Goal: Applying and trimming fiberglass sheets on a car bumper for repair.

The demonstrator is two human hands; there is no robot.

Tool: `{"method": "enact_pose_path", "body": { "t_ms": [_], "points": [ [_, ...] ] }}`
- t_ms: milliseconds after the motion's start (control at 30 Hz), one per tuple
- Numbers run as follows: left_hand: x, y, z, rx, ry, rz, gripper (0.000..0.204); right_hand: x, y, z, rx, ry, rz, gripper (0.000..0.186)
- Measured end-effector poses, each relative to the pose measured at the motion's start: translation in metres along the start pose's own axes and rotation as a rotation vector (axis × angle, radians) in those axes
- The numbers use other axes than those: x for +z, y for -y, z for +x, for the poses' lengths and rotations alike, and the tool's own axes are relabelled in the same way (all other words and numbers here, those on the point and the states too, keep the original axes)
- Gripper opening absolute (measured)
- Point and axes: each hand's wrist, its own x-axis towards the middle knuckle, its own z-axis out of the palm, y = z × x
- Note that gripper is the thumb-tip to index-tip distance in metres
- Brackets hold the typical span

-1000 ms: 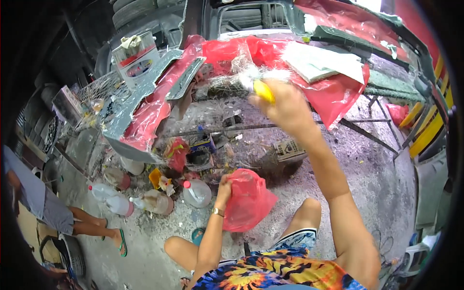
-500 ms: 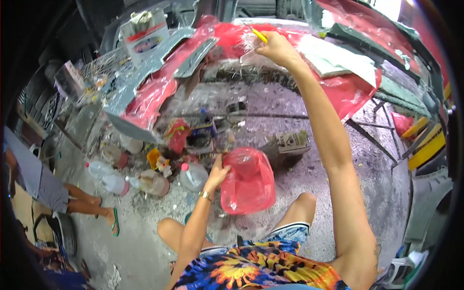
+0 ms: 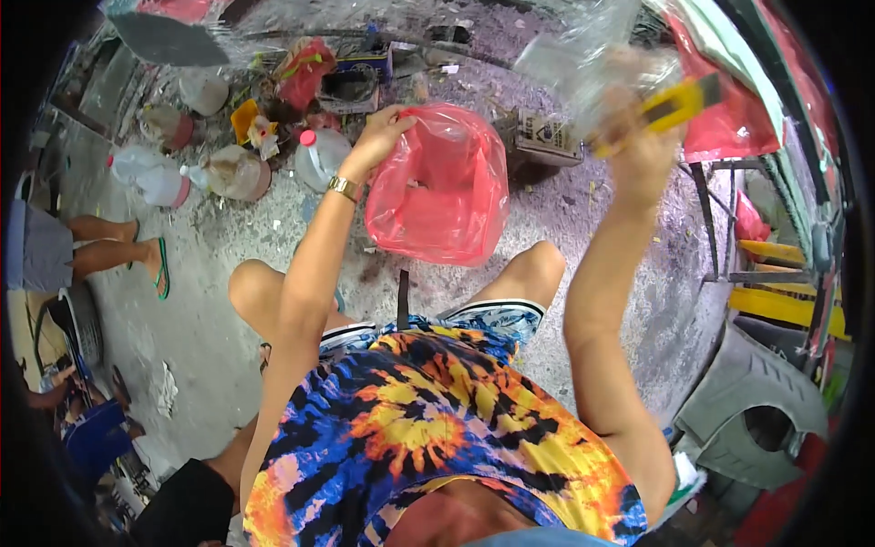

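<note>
We look down on a grey, speckled concrete floor [image 3: 228,342] spread beneath everything. At its right edge leans a grey moulded panel [image 3: 706,410] with 1 round hole, and at the far left stands another person in grey shorts [image 3: 46,251] and green flip-flops [image 3: 163,269].

In front of the wearer, just beyond the knees, we find the translucent red plastic bag [image 3: 433,223], its mouth gaping upward; we cannot tell whether its base touches the floor. The left grip [image 3: 381,139] is clenched on the upper left of its rim, thumb to the inside. A clear, whitish sheet or tangle of strands [image 3: 574,59], too blurred to make out fully, lies beyond and against the right grip [image 3: 635,141]. To the right of the bag and apart from it, we note a worn printed carton [image 3: 547,137]; to its left, just beside the left wrist, sits a clear plastic jug with a red cap [image 3: 321,159].

The right grip, raised and smeared by motion, is closed around a yellow-and-black handheld tool [image 3: 676,106] pointing up and to the right. Smallest, we spot 1 gold-coloured wristwatch [image 3: 344,188] on the left wrist.
</note>
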Motion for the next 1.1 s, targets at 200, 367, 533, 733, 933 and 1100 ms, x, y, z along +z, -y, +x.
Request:
{"method": "enact_pose_path", "body": {
  "t_ms": [200,367,533,733,933,1100],
  "points": [
    [-0.018,0.0,0.0,-0.266,0.095,-0.342,0.023,0.022,-0.123,-0.099,0.064,0.69,-0.934,0.04],
    [-0.014,0.015,-0.01,-0.075,-0.037,-0.151,0.022,-0.007,-0.134,-0.113,0.103,0.168,-0.936,0.047],
    [-0.008,0.029,-0.035,-0.238,0.0,-0.698,0.021,-0.004,-0.215,-0.139,0.747,0.244,-0.728,0.04],
    [-0.077,0.016,-0.074,-0.218,-0.032,-0.759,0.025,-0.045,-0.213,-0.02,1.01,0.644,-0.042,0.025],
    [-0.051,0.001,-0.081,0.424,-0.196,0.683,0.097,0.005,-0.17,0.037,0.515,1.29,-0.778,0.057],
    [0.013,0.01,-0.042,0.368,0.285,0.426,0.051,0.01,-0.172,0.057,0.422,1.193,-0.545,0.034]
  ]
}}
